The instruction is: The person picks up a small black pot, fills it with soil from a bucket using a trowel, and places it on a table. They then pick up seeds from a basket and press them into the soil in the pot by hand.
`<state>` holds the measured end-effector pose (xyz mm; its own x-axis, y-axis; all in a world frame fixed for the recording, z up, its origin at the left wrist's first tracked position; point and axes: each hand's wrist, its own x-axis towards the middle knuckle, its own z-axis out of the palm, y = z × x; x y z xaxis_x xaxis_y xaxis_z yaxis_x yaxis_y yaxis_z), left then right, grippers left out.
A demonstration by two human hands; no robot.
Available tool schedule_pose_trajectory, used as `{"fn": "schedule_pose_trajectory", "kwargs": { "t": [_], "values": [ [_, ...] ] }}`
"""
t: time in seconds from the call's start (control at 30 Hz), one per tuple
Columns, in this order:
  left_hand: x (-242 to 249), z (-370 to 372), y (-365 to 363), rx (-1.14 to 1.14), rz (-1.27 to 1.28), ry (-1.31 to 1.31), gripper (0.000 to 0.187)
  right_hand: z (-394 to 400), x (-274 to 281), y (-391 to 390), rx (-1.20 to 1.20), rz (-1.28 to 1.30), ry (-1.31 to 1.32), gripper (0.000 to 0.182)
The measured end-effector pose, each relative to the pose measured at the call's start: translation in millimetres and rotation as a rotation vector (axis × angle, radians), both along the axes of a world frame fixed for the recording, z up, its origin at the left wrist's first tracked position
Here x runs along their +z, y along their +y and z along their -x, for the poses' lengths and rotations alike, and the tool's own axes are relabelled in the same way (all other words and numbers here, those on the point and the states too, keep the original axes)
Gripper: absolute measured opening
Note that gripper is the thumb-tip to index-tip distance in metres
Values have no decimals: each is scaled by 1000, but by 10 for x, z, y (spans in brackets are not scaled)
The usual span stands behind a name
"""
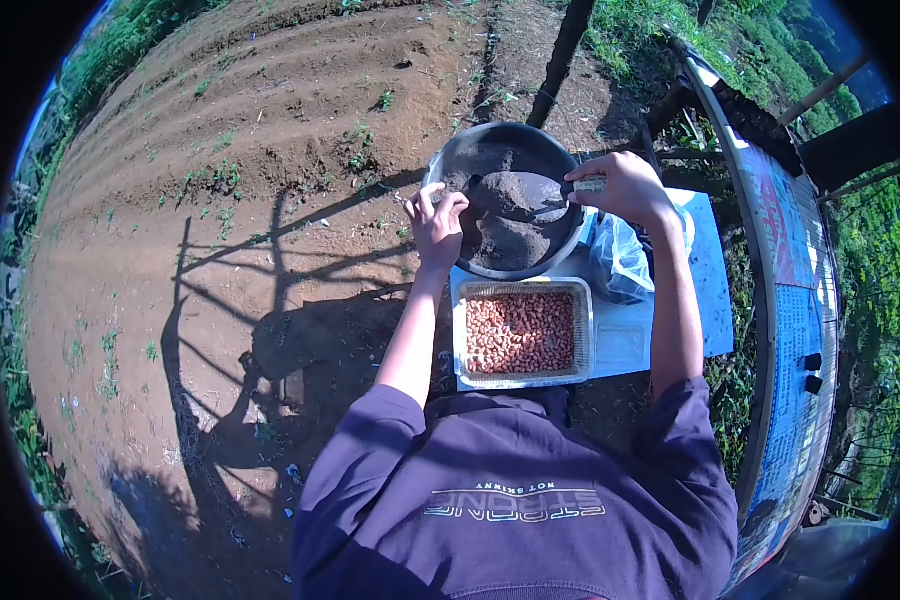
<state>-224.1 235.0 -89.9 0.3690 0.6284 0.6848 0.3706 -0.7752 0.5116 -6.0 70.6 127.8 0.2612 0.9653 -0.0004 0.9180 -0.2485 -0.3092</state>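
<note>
While the right hand [620, 188], at the tub's [467, 150] three o'clock, is wrapped round a trowel [544, 192] whose soil-heaped blade is inside, the left hand [436, 228] sits half-curled at nine o'clock; whether it grips the rim, I cannot tell.

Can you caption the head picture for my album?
Right hand holding a scoop of soil at a tub, reddish seeds in a basket.
</note>
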Motion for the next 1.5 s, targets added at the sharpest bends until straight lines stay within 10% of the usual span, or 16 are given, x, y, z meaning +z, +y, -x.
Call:
{"fn": "schedule_pose_trajectory", "kwargs": {
  "t": [1.03,1.2,1.5],
  "values": [
    [-20,-4,-2,2,24,-15,13,55,162,206,-104,137,-264,32],
    [13,0,-27,-8,34,-28,13,6,-394,298,-40,179,-431,16],
    [20,-23,-23,38,2,-2,7,230,-1339,134,-267,-98,30,29]
  ]
}}
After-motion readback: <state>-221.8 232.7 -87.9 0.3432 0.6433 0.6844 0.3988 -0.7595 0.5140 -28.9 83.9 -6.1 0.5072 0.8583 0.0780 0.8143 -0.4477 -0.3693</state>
